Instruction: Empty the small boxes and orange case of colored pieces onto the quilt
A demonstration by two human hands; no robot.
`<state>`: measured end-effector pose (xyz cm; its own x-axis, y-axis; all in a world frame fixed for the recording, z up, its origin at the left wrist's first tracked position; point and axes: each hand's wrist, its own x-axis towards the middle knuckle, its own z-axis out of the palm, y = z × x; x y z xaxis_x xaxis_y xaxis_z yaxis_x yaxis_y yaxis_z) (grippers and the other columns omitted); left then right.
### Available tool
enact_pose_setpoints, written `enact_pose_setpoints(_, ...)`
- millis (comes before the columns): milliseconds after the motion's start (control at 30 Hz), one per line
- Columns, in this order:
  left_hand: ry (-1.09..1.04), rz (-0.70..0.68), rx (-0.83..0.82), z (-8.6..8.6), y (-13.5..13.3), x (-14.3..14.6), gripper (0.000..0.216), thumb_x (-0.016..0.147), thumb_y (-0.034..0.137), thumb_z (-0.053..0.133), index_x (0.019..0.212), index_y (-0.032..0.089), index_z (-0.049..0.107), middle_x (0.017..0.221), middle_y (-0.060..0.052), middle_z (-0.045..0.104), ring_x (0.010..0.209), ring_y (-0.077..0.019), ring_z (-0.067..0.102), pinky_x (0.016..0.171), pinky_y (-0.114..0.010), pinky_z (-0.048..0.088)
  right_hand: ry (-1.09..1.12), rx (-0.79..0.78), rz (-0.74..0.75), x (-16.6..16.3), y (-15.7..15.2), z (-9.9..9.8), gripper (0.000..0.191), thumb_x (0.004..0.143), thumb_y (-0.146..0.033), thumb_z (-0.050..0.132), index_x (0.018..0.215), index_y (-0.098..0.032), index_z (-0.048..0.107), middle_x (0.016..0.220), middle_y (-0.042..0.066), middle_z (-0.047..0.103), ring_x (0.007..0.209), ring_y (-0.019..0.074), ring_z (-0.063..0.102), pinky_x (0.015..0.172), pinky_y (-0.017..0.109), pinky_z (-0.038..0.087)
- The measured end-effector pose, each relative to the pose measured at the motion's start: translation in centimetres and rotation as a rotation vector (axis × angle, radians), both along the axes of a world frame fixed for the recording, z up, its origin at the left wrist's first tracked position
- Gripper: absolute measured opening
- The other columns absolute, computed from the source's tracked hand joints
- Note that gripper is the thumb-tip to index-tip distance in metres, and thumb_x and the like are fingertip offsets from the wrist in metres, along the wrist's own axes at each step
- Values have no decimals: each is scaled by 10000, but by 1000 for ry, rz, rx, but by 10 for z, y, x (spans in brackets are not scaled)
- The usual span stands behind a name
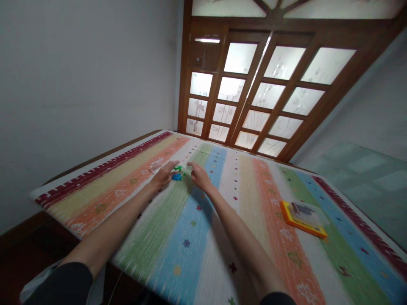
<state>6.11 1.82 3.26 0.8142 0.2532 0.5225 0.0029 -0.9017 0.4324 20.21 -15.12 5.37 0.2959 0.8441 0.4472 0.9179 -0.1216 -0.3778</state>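
Both my arms reach far out over a table covered with a striped, many-coloured cloth [190, 237]. My left hand [163, 175] lies flat on the cloth with its fingers apart, just left of a small pile of green and blue plastic pieces [177, 173]. My right hand [199, 174] rests just right of the same pile, fingers stretched toward it. Neither hand visibly grips a piece; whether the fingertips touch the pile is too small to tell. A small clear plastic item [156, 165] lies beside my left hand.
An orange-rimmed flat tray [302, 218] with dark and clear contents lies on the cloth at the right. A white wall runs along the left. A wooden door with frosted glass panes [254, 97] stands behind the table. A glass surface [365, 178] is at far right.
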Motion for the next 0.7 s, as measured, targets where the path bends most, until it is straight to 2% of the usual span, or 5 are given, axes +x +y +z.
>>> enact_pose_setpoints(267,55,-133,57,-12,14,-1,349,901,148,541,1232,217,627,1261,-113,691,1212,-230,660,1094,-402,511,-34,-72,-9,-7,-7,-24,578,723,63,462,1226,-208,548,1281,122,645,1176,264,588,1057,427,452)
enact_pose_setpoints(367,66,-156,84,-12,15,-5,344,902,160,536,1230,211,625,1275,-120,684,1234,-233,646,1099,-399,505,-47,-91,-3,-9,-8,-24,557,758,58,471,1254,-187,543,1301,137,631,1219,263,568,1072,420,443)
enact_pose_setpoints(500,37,-65,78,-4,14,-9,340,897,196,572,1232,229,620,1268,-109,691,1215,-259,656,1092,-432,511,-75,-33,-17,-8,-20,-20,472,889,-75,565,1353,-153,524,1454,187,525,1370,291,468,1151,469,386)
enact_pose_setpoints(600,-46,46,12,3,15,-10,368,850,248,676,1213,231,616,1242,-109,704,1207,-307,662,1099,-486,502,-127,-7,-42,3,-57,-14,483,933,-203,605,1404,-151,513,1518,213,453,1400,318,438,1162,525,372)
enact_pose_setpoints(700,-133,148,-83,8,14,-12,500,767,305,787,1218,223,586,1197,-101,714,1136,-325,697,1048,-509,542,-199,13,-84,28,-130,-6,434,945,-270,584,1370,-182,559,1503,191,472,1403,323,435,1155,545,383)
